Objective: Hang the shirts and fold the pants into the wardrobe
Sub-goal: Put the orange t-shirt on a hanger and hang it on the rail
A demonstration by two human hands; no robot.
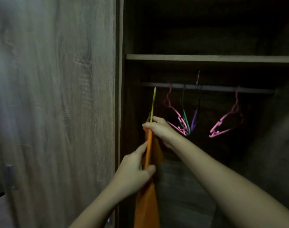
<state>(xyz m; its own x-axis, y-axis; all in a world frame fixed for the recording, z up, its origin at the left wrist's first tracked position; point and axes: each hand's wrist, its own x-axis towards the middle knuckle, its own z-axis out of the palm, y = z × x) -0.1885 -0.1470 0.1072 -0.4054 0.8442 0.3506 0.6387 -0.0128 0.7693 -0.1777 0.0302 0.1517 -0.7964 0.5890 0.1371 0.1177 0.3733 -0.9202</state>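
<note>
Right hand [158, 129] grips yellow-green plastic hanger [153, 104]; left hand [134, 168] pinches orange fabric shirt [147, 209]. Advise lifting hook squarely over dark rail [214, 88].

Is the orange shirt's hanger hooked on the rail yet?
Apparently not: the yellow hanger ends just under the rail, and the right hand grips it; the left hand pinches the orange shirt.

We can read no text, label, brand, number or sign here. Neither the door [58, 96] nor the shirt [147, 208] shows any writing we can make out, and the dim light and blur would hide any fine print.
</note>
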